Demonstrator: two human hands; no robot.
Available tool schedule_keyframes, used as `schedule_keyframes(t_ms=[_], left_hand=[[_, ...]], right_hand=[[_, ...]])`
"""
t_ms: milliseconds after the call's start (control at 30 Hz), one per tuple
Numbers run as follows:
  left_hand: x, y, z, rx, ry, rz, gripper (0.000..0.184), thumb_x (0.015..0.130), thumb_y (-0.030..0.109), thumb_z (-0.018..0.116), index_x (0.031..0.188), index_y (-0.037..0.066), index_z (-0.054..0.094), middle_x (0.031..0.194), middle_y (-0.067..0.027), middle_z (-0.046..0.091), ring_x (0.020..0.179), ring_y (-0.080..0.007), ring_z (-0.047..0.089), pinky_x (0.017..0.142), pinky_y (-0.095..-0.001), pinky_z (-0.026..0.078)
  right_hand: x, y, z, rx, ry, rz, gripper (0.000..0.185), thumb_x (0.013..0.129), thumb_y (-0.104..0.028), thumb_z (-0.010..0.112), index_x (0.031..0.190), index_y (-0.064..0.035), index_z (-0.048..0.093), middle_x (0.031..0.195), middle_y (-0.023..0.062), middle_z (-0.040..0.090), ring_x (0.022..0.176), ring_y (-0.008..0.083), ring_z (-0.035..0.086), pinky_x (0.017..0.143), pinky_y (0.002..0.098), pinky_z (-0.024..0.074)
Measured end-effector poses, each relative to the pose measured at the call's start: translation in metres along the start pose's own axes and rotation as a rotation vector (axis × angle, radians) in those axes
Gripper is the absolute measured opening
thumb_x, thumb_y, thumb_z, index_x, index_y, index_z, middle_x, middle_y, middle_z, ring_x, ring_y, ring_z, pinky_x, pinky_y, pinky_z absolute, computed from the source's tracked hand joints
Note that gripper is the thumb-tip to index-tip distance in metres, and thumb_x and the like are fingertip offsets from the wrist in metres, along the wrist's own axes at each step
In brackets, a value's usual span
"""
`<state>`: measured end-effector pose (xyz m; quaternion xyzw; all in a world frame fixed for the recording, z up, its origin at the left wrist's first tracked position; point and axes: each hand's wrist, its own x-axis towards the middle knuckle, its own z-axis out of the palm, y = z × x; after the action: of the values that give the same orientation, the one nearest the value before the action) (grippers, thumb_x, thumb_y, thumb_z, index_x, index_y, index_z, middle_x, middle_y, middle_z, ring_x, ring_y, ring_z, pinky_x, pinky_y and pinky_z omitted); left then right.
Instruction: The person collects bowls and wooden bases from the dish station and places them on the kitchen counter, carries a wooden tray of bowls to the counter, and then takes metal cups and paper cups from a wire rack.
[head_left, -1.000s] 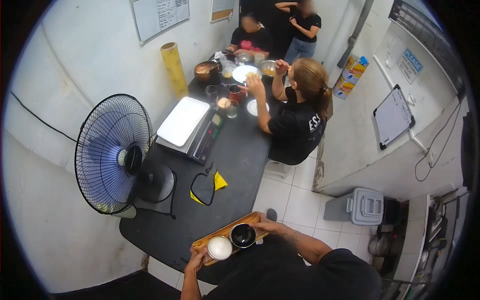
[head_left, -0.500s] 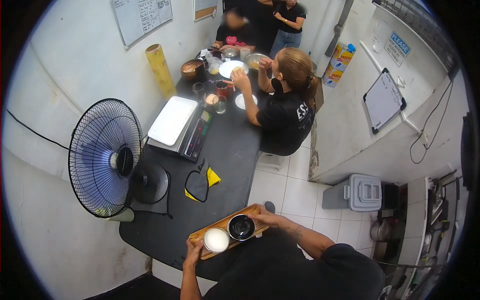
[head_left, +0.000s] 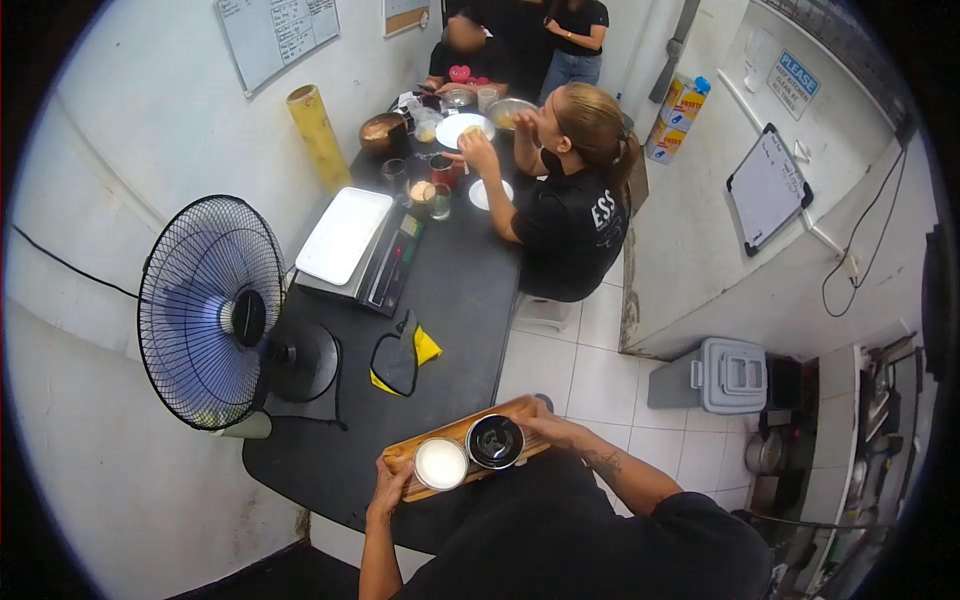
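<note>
The wooden tray [head_left: 408, 452] has just shifted slightly to the right, over the near edge of the desk [head_left: 450, 310]; whether it touches the desk is unclear. The white-filled container [head_left: 441, 463] and the dark bowl [head_left: 495, 441] still stand upright side by side on it, so the load stays settled. The left hand [head_left: 388, 488] has its fingers closed round the left end; the right hand [head_left: 543, 428] has its fingers closed on the right end, beside the bowl. Beyond lie a black-and-yellow cloth item [head_left: 400, 362] and a scale [head_left: 383, 275], with a fan [head_left: 212, 312] at left.
</note>
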<state>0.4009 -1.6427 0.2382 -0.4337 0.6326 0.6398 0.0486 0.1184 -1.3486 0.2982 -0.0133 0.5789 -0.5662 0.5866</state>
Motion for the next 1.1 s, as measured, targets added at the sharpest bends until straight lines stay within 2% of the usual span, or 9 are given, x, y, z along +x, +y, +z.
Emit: schedule_keyframes(t_ms=[233,300,333,367,433,467,533,967,1100], left_hand=[[-0.006,0.039,0.015,0.066,-0.006,0.052,0.109,0.082,0.053,0.081,0.155,-0.003,0.023,0.145,-0.0258,0.048,0.136,-0.0355,0.048,0.116,-0.0398,0.038],[-0.001,0.049,0.019,0.097,-0.038,0.043,0.111,0.081,0.053,0.081,0.156,-0.002,0.022,0.146,-0.0266,0.047,0.137,-0.0364,0.048,0.116,-0.0399,0.038],[0.002,0.052,0.02,0.143,-0.05,0.059,0.111,0.082,0.055,0.079,0.158,0.0,0.021,0.148,-0.0252,0.046,0.138,-0.0354,0.047,0.116,-0.0403,0.037],[0.003,0.058,0.023,0.188,-0.062,0.076,0.111,0.083,0.058,0.077,0.159,0.001,0.02,0.151,-0.0239,0.045,0.139,-0.0344,0.046,0.116,-0.0407,0.037],[0.007,0.072,0.03,0.203,-0.092,0.081,0.111,0.083,0.058,0.077,0.159,0.001,0.021,0.151,-0.0238,0.045,0.14,-0.0343,0.046,0.116,-0.0407,0.038],[0.009,0.083,0.035,0.207,-0.107,0.081,0.11,0.083,0.058,0.077,0.159,0.001,0.021,0.151,-0.0238,0.044,0.14,-0.0343,0.045,0.116,-0.0407,0.038],[0.014,0.105,0.048,0.219,-0.127,0.093,0.114,0.082,0.057,0.079,0.159,0.0,0.019,0.151,-0.0262,0.044,0.141,-0.036,0.045,0.117,-0.0414,0.037],[0.056,0.184,0.159,0.257,-0.311,0.147,0.117,0.081,0.053,0.082,0.16,0.0,0.015,0.153,-0.0257,0.042,0.142,-0.0344,0.044,0.117,-0.0406,0.037],[0.069,0.196,0.204,0.249,-0.321,0.152,0.115,0.082,0.05,0.082,0.16,-0.001,0.016,0.152,-0.0252,0.042,0.141,-0.0333,0.044,0.117,-0.0396,0.037]], right_hand=[[-0.014,0.022,-0.011,-0.012,0.198,-0.111,0.092,0.09,-0.053,0.076,0.147,0.0027,0.03,0.14,0.0176,0.049,0.13,0.0236,0.054,0.105,0.038,0.0517],[-0.039,-0.005,-0.006,-0.021,0.059,-0.066,0.119,0.088,-0.064,0.072,0.157,0.0047,0.005,0.156,0.0233,0.027,0.15,0.0319,0.027,0.122,0.0401,0.03],[-0.034,0.01,-0.014,-0.016,0.115,-0.078,0.12,0.088,-0.065,0.071,0.157,0.006,0.003,0.155,0.0238,0.028,0.15,0.0332,0.026,0.124,0.0406,0.0262],[-0.035,0.016,-0.019,-0.004,0.129,-0.086,0.12,0.088,-0.065,0.071,0.157,0.006,0.003,0.155,0.0238,0.028,0.15,0.0332,0.026,0.124,0.0406,0.0262],[-0.037,0.027,-0.029,0.029,0.22,-0.125,0.098,0.091,-0.057,0.074,0.152,0.0004,0.022,0.144,0.0194,0.045,0.131,0.0256,0.052,0.105,0.0373,0.0514],[-0.038,0.03,-0.035,0.039,0.23,-0.132,0.098,0.091,-0.057,0.074,0.152,0.0004,0.022,0.144,0.0194,0.045,0.131,0.0256,0.052,0.105,0.0373,0.0514],[-0.041,0.036,-0.047,0.072,0.179,-0.148,0.12,0.088,-0.065,0.071,0.157,0.0062,0.002,0.156,0.0245,0.025,0.148,0.0329,0.029,0.121,0.0417,0.0319],[-0.098,0.02,-0.13,0.224,0.315,-0.26,0.114,0.09,-0.06,0.072,0.155,0.0046,0.004,0.153,0.0215,0.03,0.146,0.0293,0.033,0.118,0.0404,0.0358],[-0.098,0.031,-0.177,0.299,0.433,-0.288,0.106,0.089,-0.057,0.075,0.153,0.0035,0.016,0.147,0.0211,0.037,0.139,0.028,0.043,0.11,0.0392,0.046]])
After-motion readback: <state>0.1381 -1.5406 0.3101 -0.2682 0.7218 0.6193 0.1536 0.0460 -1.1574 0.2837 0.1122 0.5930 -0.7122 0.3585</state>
